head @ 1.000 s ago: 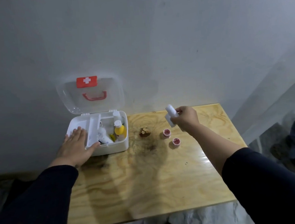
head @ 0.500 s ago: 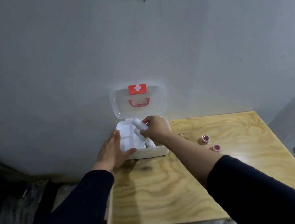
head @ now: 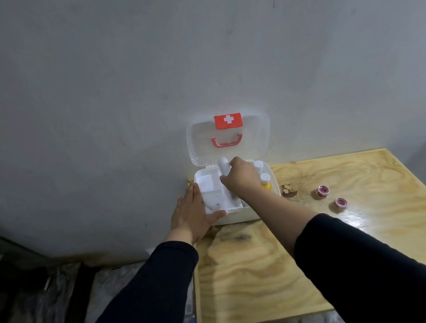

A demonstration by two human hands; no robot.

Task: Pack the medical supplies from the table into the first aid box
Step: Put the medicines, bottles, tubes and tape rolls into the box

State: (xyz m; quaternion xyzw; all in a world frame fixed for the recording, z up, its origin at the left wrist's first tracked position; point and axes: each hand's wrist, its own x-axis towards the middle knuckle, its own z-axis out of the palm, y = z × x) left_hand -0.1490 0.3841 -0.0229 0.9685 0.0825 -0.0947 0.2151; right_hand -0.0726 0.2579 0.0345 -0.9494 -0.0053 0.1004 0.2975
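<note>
The white first aid box (head: 237,217) stands open at the back left corner of the wooden table (head: 318,255), its clear lid (head: 254,142) with a red cross label leaning on the wall. My right hand (head: 242,179) hovers over the box, shut on a white bottle (head: 224,168) that points up and back. My left hand (head: 193,214) lies flat against the box's front left corner, fingers spread. A yellow bottle (head: 265,182) with a white cap stands inside on the right. Two small red-lidded jars (head: 322,191) (head: 341,203) sit on the table to the right.
A dark brown knot or stain (head: 288,190) marks the table just right of the box. The grey wall (head: 198,59) rises directly behind the box. Left of the table, dark plastic sheeting (head: 39,305) covers the floor.
My right hand carried the white bottle from above the jars leftward to over the open box. My left hand stayed on the box. My head turned left.
</note>
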